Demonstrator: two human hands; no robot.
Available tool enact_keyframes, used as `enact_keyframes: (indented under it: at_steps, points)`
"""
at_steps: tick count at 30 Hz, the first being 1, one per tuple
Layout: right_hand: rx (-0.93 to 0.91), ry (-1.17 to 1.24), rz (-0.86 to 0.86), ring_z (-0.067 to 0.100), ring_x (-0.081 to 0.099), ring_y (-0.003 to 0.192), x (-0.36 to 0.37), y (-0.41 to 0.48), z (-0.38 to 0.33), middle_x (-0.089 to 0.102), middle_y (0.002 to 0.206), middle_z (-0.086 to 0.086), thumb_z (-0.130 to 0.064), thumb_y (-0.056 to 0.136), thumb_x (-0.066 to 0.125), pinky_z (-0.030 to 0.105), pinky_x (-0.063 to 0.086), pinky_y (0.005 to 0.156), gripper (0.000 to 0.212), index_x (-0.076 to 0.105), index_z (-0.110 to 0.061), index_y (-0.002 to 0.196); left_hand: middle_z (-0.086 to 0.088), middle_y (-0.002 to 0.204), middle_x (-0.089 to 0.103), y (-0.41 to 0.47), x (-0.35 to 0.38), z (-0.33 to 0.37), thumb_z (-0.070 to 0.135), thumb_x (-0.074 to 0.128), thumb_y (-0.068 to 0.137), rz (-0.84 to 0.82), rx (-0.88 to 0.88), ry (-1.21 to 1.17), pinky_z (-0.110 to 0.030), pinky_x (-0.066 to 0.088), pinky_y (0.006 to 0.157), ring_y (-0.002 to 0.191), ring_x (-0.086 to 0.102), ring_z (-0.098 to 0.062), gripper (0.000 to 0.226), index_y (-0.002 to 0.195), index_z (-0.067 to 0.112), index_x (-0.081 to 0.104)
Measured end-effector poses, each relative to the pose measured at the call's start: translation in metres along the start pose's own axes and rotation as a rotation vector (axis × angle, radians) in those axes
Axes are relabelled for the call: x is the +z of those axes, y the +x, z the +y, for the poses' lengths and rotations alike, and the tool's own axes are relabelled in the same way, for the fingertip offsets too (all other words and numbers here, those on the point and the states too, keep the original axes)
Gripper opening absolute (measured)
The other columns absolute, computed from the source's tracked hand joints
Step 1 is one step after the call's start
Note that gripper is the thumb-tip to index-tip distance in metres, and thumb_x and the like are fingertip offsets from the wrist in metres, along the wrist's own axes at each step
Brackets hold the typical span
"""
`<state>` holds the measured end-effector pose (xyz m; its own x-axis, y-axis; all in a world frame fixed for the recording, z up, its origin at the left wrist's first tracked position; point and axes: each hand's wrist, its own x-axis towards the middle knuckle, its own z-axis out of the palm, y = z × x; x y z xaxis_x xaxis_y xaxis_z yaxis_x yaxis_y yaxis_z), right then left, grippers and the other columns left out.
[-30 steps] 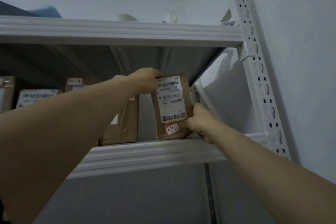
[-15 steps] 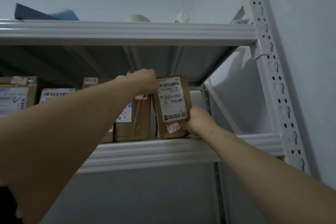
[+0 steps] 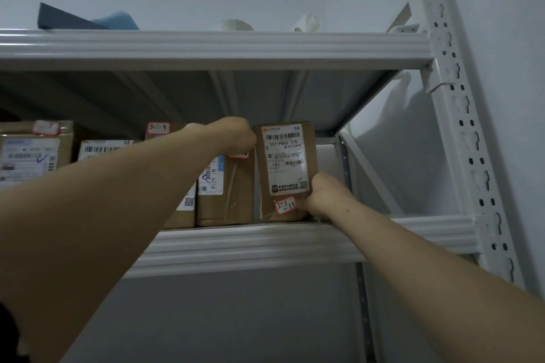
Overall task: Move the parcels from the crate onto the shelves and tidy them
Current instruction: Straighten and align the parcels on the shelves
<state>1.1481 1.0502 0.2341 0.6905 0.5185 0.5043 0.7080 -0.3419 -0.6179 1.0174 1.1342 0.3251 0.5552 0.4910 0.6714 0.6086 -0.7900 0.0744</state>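
My left hand [image 3: 233, 132] curls its fingers round the top-left corner of the upright rectangular cardboard parcel [image 3: 283, 168]. My right hand [image 3: 324, 194] grips its lower-right edge on the ribbed white metal shelf [image 3: 265, 242].

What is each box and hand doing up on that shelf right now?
Shelf: holds a row of parcels.
Parcel 3-1-11: upright at the row's right end, held by both hands.
Left hand: grips its top left corner.
Right hand: grips its lower right edge.
Neighbouring parcel: upright, just left of it.
Parcel 3-1-9: upright, partly hidden.
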Motion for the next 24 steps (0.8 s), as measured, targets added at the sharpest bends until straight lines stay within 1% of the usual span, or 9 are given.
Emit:
enact_keyframes:
  at_steps: [2,4,6,9,12,15,17,21,24]
  points:
    - [-0.001,0.051,-0.026,0.014,0.055,0.076,-0.001,-0.001,0.002,0.06,0.104,0.004,-0.025,0.086,0.068,0.024,0.04,0.055,0.046,0.048,-0.012,0.125,-0.01,0.102,0.051,-0.001,0.0,0.0,0.011,0.036,0.096,0.005,-0.007,-0.004,-0.03,0.038,0.077,0.091,0.048,-0.021,0.027,0.116,0.005,0.054]
    - [-0.023,0.088,-0.025,0.021,0.06,0.094,-0.001,-0.002,0.004,0.062,0.112,0.006,-0.027,0.082,0.073,0.03,0.048,0.071,0.055,0.048,-0.01,0.127,-0.01,0.103,0.053,-0.002,0.0,0.001,0.013,0.037,0.097,0.012,-0.012,-0.019,-0.031,0.037,0.075,0.09,0.048,-0.021,0.027,0.118,0.006,0.053]
    - [-0.045,0.117,-0.008,0.024,0.061,0.101,0.0,-0.003,0.007,0.063,0.113,0.005,-0.032,0.078,0.075,0.037,0.053,0.085,0.061,0.048,-0.011,0.128,-0.007,0.097,0.052,-0.006,-0.001,0.002,0.014,0.038,0.097,0.031,-0.013,-0.031,-0.03,0.038,0.072,0.089,0.048,-0.019,0.028,0.12,0.006,0.052]
    - [-0.057,0.134,0.037,0.023,0.061,0.1,-0.002,-0.011,0.008,0.061,0.11,0.005,-0.039,0.076,0.075,0.039,0.053,0.084,0.064,0.044,-0.011,0.125,-0.006,0.094,0.056,-0.017,-0.003,0.003,0.015,0.041,0.096,0.076,-0.001,-0.023,-0.028,0.04,0.064,0.087,0.05,-0.019,0.03,0.122,0.006,0.052]
    - [-0.102,0.017,0.148,0.028,0.054,0.11,-0.003,-0.024,0.009,0.05,0.123,0.012,-0.043,0.08,0.071,0.035,0.047,0.08,0.07,0.035,-0.009,0.129,-0.012,0.119,0.055,-0.03,-0.002,0.005,0.017,0.042,0.095,0.14,0.017,0.028,-0.034,0.045,0.079,0.1,0.054,-0.025,0.034,0.127,0.008,0.046]
    - [-0.214,-0.14,0.263,0.031,0.045,0.119,0.001,-0.039,0.008,0.037,0.135,0.016,-0.039,0.084,0.068,0.039,0.044,0.085,0.082,0.019,-0.009,0.142,-0.013,0.125,0.052,-0.042,0.007,0.005,0.018,0.044,0.092,0.207,0.057,0.053,-0.037,0.045,0.083,0.108,0.053,-0.028,0.038,0.129,0.009,0.047]
    - [-0.258,-0.152,0.314,0.031,0.043,0.122,0.004,-0.047,0.009,0.033,0.138,0.017,-0.037,0.086,0.066,0.04,0.044,0.091,0.083,0.015,-0.01,0.145,-0.012,0.129,0.05,-0.055,0.014,0.005,0.021,0.045,0.092,0.251,0.079,0.033,-0.041,0.045,0.093,0.116,0.05,-0.03,0.041,0.132,0.011,0.047]
    - [-0.268,-0.164,0.309,0.036,0.036,0.132,0.011,-0.072,0.019,0.024,0.148,0.021,-0.031,0.093,0.057,0.046,0.038,0.105,0.072,0.016,-0.009,0.147,-0.01,0.133,0.05,-0.094,0.023,0.006,0.023,0.043,0.096,0.328,0.149,-0.034,-0.039,0.041,0.096,0.122,0.047,-0.028,0.04,0.135,0.014,0.047]
    - [-0.436,-0.132,0.407,0.037,0.03,0.136,0.024,-0.109,0.026,0.021,0.151,0.023,-0.021,0.092,0.057,0.047,0.033,0.11,0.062,0.028,-0.005,0.144,-0.008,0.132,0.051,-0.131,0.026,-0.003,0.016,0.042,0.094,0.404,0.262,-0.083,-0.035,0.039,0.095,0.12,0.045,-0.025,0.038,0.132,0.012,0.05]
